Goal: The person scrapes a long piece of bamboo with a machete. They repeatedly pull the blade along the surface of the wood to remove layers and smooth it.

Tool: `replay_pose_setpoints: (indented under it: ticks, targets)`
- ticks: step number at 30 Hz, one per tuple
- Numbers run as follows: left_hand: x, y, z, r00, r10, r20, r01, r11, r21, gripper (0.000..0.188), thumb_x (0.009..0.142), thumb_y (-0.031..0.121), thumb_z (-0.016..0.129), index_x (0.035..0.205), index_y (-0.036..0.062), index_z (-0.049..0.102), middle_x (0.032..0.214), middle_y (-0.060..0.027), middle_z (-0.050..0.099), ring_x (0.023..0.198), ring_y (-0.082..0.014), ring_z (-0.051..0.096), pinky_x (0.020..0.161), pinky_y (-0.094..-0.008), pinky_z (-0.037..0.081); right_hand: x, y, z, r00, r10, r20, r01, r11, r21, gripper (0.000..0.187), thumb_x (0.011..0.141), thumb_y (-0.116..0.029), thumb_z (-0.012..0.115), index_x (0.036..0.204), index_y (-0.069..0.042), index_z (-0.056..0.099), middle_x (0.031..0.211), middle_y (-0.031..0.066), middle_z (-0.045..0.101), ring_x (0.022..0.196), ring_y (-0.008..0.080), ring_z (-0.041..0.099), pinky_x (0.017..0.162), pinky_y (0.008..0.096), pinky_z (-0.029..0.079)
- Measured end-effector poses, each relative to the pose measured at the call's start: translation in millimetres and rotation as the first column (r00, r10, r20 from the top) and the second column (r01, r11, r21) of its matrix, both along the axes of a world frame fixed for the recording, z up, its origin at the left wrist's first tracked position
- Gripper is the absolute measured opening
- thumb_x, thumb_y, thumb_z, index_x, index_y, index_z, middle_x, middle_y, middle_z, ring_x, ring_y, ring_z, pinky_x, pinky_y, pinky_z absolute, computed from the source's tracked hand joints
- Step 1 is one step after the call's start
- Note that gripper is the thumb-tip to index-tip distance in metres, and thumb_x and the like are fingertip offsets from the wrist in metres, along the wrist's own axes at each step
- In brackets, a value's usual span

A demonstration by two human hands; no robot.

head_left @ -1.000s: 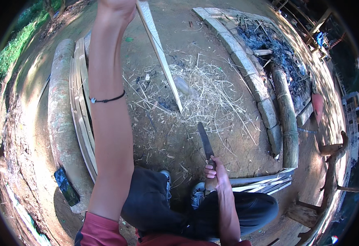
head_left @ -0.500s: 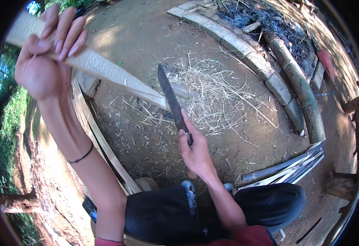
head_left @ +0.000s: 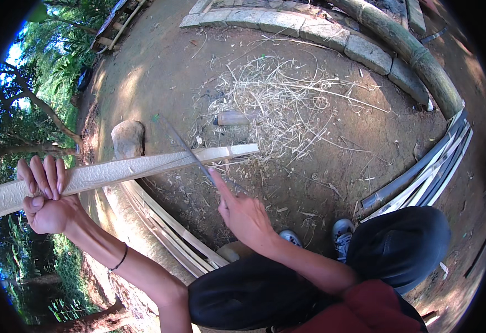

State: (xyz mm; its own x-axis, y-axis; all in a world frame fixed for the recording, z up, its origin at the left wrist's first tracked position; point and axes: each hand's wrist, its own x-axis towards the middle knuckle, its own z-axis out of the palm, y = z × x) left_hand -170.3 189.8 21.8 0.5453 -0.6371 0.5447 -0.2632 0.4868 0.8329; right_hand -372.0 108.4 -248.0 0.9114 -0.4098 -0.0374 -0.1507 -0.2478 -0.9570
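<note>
A long, pale strip of split bamboo [head_left: 126, 169] stretches nearly level from the left edge to above the ground ahead of me. My left hand [head_left: 51, 213] is closed around it towards its left part, fingers curled over the top edge. In my right hand [head_left: 245, 216] is a knife with a long, dark blade [head_left: 183, 143], its index finger laid along the back of the tool. The blade crosses the strip near its right end and seems to touch it. Most of the knife's handle is hidden by my fingers.
Curly shavings [head_left: 293, 100] lie heaped on the dirt beside a short cylindrical piece [head_left: 234, 117]. Split strips [head_left: 165, 225] lie by my left leg, more [head_left: 420, 172] on the right. A stone [head_left: 127, 139], brick edging [head_left: 320, 32] and a thick bamboo pole [head_left: 415, 53] stand around.
My left hand has lowered the bamboo strip from a steep slant to nearly level. The knife has swung leftward and now lies across the strip. The whole view has turned.
</note>
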Motion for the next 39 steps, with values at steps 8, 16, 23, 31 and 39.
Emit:
replay_pose_setpoints:
  ticks: [8,16,23,31,39]
  targets:
    - [-12,-10,-1,0.999,0.038,-0.006,-0.038,0.999,-0.003,0.028,0.048,0.005,0.048,0.072,0.0089,0.035,0.057,-0.0030,0.033,0.046,-0.0117,0.026,0.043,-0.0208,0.030,-6,-19,-22,0.991,-0.125,0.046,0.112,0.970,0.215,0.067,0.088,-0.003,0.054,0.150,-0.004,0.028,0.060,0.0245,0.060,0.055,0.0410,0.062,0.062,0.0490,0.052]
    - [-9,-15,3,1.000,0.028,-0.003,-0.028,1.000,-0.014,0.029,0.047,0.005,0.047,0.072,0.0086,0.033,0.057,-0.0033,0.032,0.048,-0.0119,0.026,0.045,-0.0208,0.030,3,-13,-69,0.983,-0.185,-0.009,0.183,0.967,0.176,0.068,0.088,-0.003,0.052,0.151,-0.010,0.027,0.064,0.0269,0.061,0.060,0.0432,0.064,0.064,0.0512,0.052]
    - [3,-4,2,0.998,0.062,-0.014,-0.062,0.998,0.001,0.028,0.047,0.006,0.048,0.070,0.0093,0.034,0.057,-0.0027,0.031,0.048,-0.0114,0.025,0.044,-0.0208,0.028,-1,4,-31,0.981,-0.169,0.099,0.152,0.976,0.153,0.065,0.088,-0.006,0.054,0.149,-0.010,0.032,0.061,0.0246,0.059,0.056,0.0434,0.061,0.059,0.0519,0.050]
    - [5,-1,1,0.983,0.179,-0.042,-0.180,0.983,-0.029,0.023,0.049,0.008,0.047,0.066,0.0091,0.032,0.055,-0.0031,0.030,0.047,-0.0114,0.024,0.041,-0.0222,0.024,-3,4,-14,0.987,-0.147,0.063,0.127,0.958,0.257,0.068,0.090,-0.006,0.054,0.152,-0.011,0.026,0.058,0.0248,0.058,0.053,0.0433,0.060,0.056,0.0520,0.048]
    - [-8,-11,2,0.971,0.237,-0.032,-0.239,0.969,-0.060,0.020,0.049,0.008,0.045,0.065,0.0088,0.032,0.054,-0.0029,0.029,0.046,-0.0118,0.024,0.040,-0.0226,0.023,-15,13,-1,0.991,-0.092,0.092,0.083,0.991,0.105,0.071,0.088,-0.003,0.054,0.152,-0.009,0.025,0.061,0.0245,0.060,0.055,0.0402,0.063,0.059,0.0485,0.051]
